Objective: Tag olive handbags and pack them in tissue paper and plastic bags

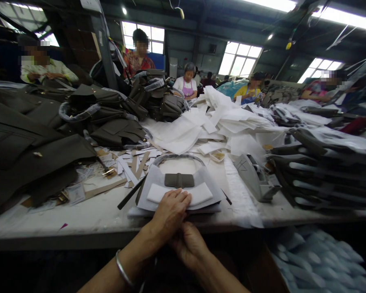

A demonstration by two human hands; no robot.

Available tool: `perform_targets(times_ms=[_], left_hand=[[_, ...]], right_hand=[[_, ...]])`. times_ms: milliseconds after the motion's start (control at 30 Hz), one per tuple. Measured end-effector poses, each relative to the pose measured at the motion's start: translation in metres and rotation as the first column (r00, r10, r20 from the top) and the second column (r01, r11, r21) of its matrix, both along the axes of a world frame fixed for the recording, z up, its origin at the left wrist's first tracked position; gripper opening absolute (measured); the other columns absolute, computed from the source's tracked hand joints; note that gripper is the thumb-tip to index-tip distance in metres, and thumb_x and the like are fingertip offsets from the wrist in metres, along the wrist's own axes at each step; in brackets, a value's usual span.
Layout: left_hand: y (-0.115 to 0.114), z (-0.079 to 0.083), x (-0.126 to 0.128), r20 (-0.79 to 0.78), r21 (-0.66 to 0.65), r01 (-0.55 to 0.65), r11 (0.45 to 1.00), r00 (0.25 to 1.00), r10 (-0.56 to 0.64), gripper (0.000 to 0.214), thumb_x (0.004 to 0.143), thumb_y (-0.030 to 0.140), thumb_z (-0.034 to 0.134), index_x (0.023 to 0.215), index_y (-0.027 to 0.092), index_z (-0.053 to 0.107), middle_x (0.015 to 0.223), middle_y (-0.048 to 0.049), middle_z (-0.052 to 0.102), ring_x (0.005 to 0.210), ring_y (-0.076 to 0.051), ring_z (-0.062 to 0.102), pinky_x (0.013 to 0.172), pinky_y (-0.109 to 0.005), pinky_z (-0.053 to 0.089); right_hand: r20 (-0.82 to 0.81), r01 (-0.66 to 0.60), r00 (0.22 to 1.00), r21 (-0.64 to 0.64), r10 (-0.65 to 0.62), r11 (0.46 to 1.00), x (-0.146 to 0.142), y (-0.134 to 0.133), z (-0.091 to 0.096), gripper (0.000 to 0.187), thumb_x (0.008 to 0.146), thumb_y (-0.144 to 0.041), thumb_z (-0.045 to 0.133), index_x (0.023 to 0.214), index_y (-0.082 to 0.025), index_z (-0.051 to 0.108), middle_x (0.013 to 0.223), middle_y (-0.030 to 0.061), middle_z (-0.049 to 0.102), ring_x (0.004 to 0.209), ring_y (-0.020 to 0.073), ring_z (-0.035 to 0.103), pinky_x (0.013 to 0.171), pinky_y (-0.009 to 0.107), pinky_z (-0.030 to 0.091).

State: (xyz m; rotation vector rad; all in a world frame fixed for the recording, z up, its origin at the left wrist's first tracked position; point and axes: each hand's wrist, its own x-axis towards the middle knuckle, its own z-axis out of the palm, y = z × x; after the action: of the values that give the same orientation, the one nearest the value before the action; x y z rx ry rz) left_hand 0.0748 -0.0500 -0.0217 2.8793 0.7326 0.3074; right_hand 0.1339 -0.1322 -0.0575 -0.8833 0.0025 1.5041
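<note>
In front of me on the table lies a dark grey-green handbag, wrapped over with a thin white sheet (149, 179). Its handle (179, 156) is covered in clear plastic and curves away from me. A dark strap tab (179, 180) shows in the middle, above a white foam strip (201, 195). My left hand (172, 209), with a silver bracelet on the wrist, lies with its fingers flat on that strip. Just below it, at the table's front edge, my right hand (190, 244) is curled closed. Its fingertips are hidden, and what they hold cannot be made out.
Dark bags (116, 122) are heaped on the left, near paper scraps (134, 167). White sheets (201, 122) pile up behind. A grey tape dispenser (258, 179) and stacked bags (308, 175) stand right. Pale rolls (320, 256) fill a box below. Several people work beyond.
</note>
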Motion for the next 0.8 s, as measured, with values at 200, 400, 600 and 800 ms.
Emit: perform_targets(times_ms=[200,400,600,800], left_hand=[[0.003,0.010,-0.001,-0.045,-0.086,0.013,0.996,0.999,-0.017,0.051,0.086,0.025,0.069,0.134,0.017,0.052,0.140,-0.0109,0.056,0.133,-0.030,0.047,0.109,-0.045,0.040],[0.006,0.013,0.001,-0.078,-0.092,0.026,0.995,0.996,-0.033,0.048,0.089,0.023,0.064,0.135,0.018,0.052,0.138,-0.0109,0.057,0.131,-0.029,0.048,0.108,-0.044,0.041],[0.006,0.006,-0.002,-0.120,-0.068,0.069,0.995,0.990,-0.077,0.053,0.091,0.017,0.052,0.144,0.017,0.043,0.144,-0.0127,0.052,0.137,-0.030,0.043,0.112,-0.045,0.036],[0.010,0.009,-0.011,-0.076,-0.093,0.128,0.987,0.988,-0.135,0.061,0.086,0.021,0.060,0.144,0.016,0.042,0.145,-0.0144,0.050,0.137,-0.031,0.042,0.112,-0.045,0.036]], right_hand=[[-0.011,0.013,1.000,0.043,-0.012,0.999,-0.018,0.013,-0.003,0.029,0.057,-0.032,0.079,0.079,-0.019,0.064,0.077,0.0041,0.070,0.085,0.0244,0.066,0.068,0.035,0.054],[0.165,0.066,0.984,0.000,-0.065,0.998,-0.011,0.008,-0.003,0.029,0.057,-0.034,0.075,0.079,-0.016,0.067,0.070,0.0046,0.068,0.074,0.0227,0.064,0.060,0.032,0.052],[0.342,-0.009,0.940,0.005,0.007,1.000,0.005,0.002,0.001,0.029,0.066,-0.038,0.075,0.078,-0.012,0.071,0.070,0.0065,0.070,0.069,0.0208,0.064,0.059,0.030,0.052],[0.262,0.002,0.965,-0.007,0.000,1.000,0.015,0.001,0.004,0.029,0.060,-0.030,0.079,0.080,-0.010,0.072,0.078,0.0094,0.074,0.065,0.0204,0.068,0.059,0.030,0.053]])
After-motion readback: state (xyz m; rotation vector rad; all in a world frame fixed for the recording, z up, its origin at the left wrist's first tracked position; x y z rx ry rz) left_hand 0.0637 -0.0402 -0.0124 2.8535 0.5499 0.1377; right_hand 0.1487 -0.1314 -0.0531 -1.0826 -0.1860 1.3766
